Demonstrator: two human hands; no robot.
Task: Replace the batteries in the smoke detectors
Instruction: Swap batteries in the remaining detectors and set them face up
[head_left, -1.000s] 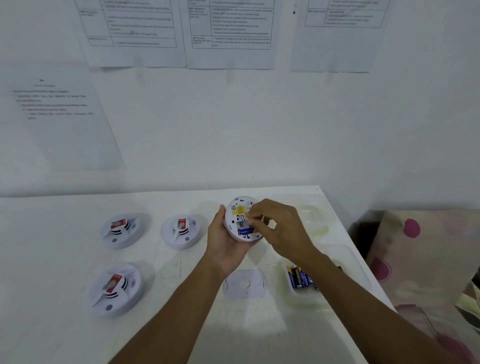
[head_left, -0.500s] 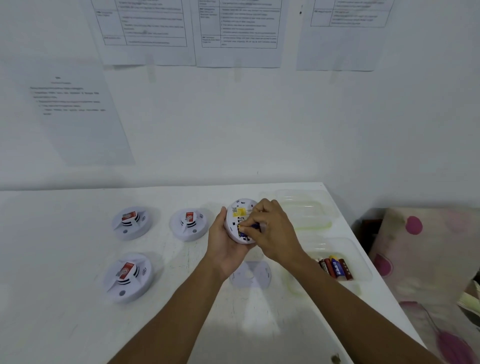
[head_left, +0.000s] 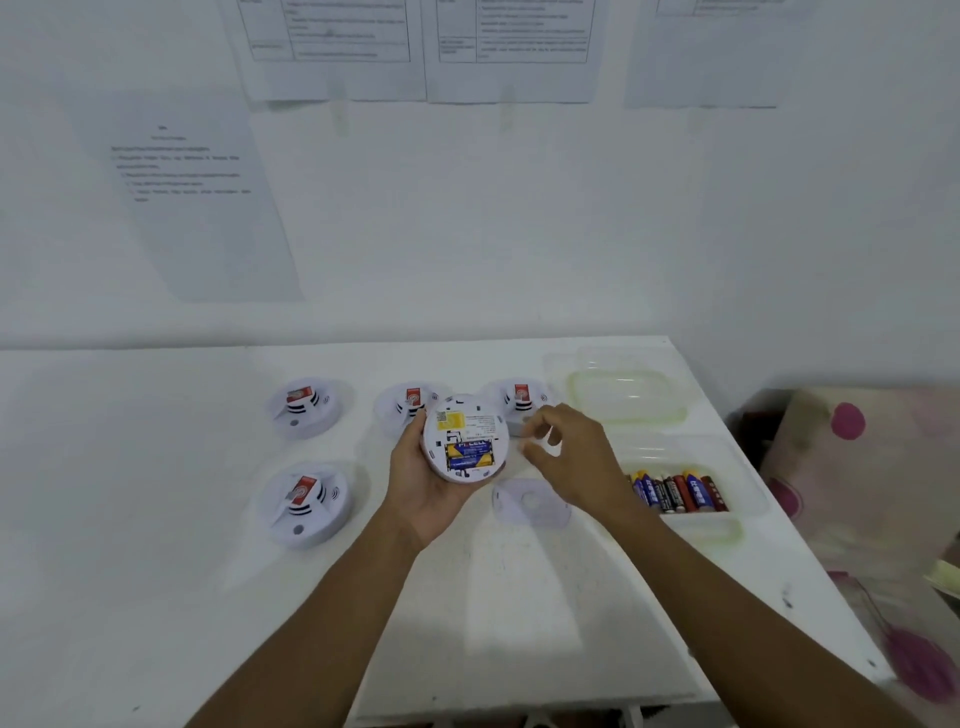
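The upturned smoke detector (head_left: 462, 441) is being cradled above the desk (head_left: 156, 493) by the left hand (head_left: 421, 488), fingers curled round its rim, with two blue batteries (head_left: 469, 454) showing in its bay. The right hand (head_left: 571, 457) is being held just right of it, fingers loosely curled; whether anything is pinched cannot be told. Both cells should be pressed flat before the mounting plate (head_left: 530, 501) is refitted.

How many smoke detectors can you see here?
5: held detector in the left hand; far-left detector, middle detector, right detector in a back row; front-left detector. None seems hidden.
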